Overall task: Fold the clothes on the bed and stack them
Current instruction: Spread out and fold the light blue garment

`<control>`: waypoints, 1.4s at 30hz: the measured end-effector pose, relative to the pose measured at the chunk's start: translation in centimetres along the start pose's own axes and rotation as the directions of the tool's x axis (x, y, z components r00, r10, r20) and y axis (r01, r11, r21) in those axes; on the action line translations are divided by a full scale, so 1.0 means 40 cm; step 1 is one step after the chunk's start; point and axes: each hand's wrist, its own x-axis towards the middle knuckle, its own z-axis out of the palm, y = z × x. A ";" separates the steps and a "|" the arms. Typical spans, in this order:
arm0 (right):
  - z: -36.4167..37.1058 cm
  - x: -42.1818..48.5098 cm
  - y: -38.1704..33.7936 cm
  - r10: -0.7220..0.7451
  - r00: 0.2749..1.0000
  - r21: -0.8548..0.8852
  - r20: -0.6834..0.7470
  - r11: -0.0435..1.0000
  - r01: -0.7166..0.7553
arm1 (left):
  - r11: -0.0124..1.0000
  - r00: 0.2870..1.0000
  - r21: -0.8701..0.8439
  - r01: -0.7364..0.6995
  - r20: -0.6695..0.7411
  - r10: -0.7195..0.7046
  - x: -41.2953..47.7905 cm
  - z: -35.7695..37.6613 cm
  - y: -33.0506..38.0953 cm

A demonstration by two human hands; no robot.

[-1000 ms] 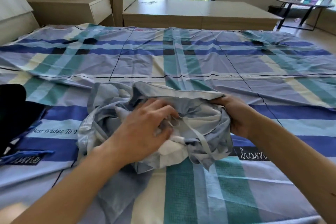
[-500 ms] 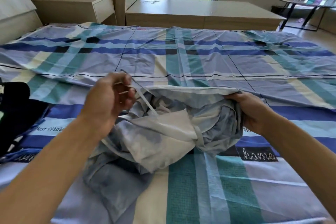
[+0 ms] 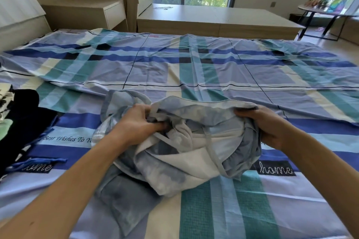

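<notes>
Gripping garment (image 3: 186, 167): L hand (image 3: 136, 127), R hand (image 3: 267, 129)

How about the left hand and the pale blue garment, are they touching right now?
Touching. The head view shows the left hand curled into the bunched folds of the pale blue garment, gripping the fabric with no gap between them.

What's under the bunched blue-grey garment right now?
The plaid bedsheet lies under the garment and shows all round it. The left hand and right hand grip its upper part. Whether anything else lies beneath is hidden by the cloth.
</notes>
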 end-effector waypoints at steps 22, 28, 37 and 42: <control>-0.064 -0.032 -0.047 -0.337 0.830 0.317 0.445 0.926 0.206 | 0.909 0.992 -0.413 -0.062 -0.127 0.010 -0.024 -0.024 0.056; 0.007 -0.022 0.032 -0.336 0.839 -0.278 0.428 0.834 0.476 | 0.985 0.965 0.169 0.035 0.252 -0.077 -0.001 0.059 0.002; 0.094 0.006 0.097 -0.385 0.818 -0.571 0.428 0.586 0.575 | 0.934 0.967 -0.291 0.209 0.204 -0.154 0.037 0.081 -0.008; 0.132 0.001 0.145 -0.370 0.814 -0.478 0.447 0.671 0.567 | 0.991 0.987 -0.003 -0.134 0.093 0.134 0.040 0.131 0.008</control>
